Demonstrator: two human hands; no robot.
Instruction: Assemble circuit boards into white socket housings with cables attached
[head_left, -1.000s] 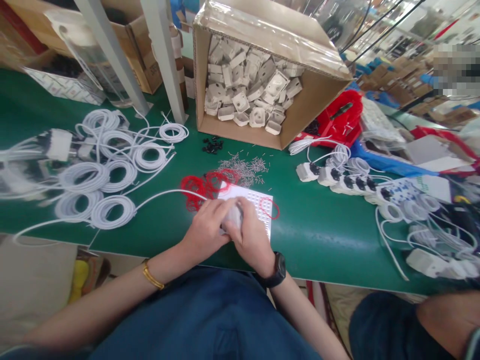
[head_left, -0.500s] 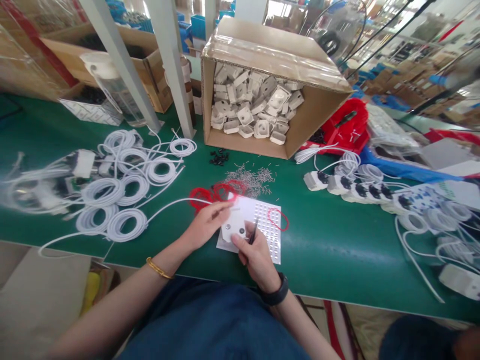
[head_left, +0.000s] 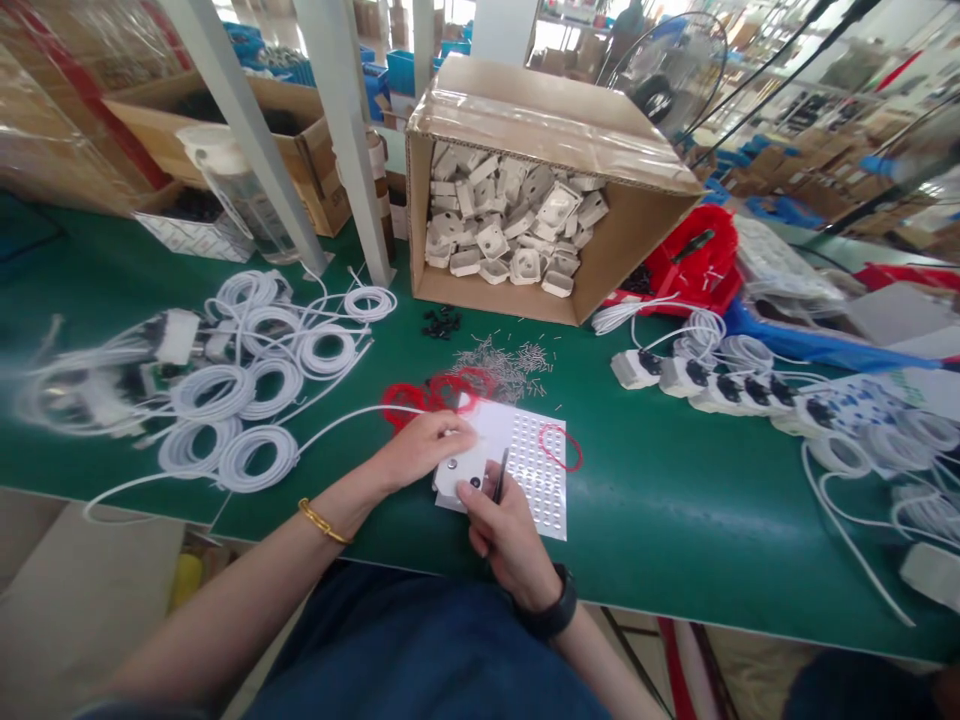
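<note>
left hand (head_left: 421,452) pins small white smooth plastic housing (head_left: 463,473) on white dotted sheet (head_left: 536,468), green matte bench (head_left: 675,500). right hand (head_left: 507,530) pinches slim dark tweezers (head_left: 500,474) beside it. red wire loops (head_left: 435,392) near.

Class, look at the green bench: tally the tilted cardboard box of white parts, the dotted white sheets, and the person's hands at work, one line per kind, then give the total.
Tilted cardboard box of white parts: 1
Dotted white sheet: 1
Hands: 2, the left hand and the right hand
Total: 4
</note>
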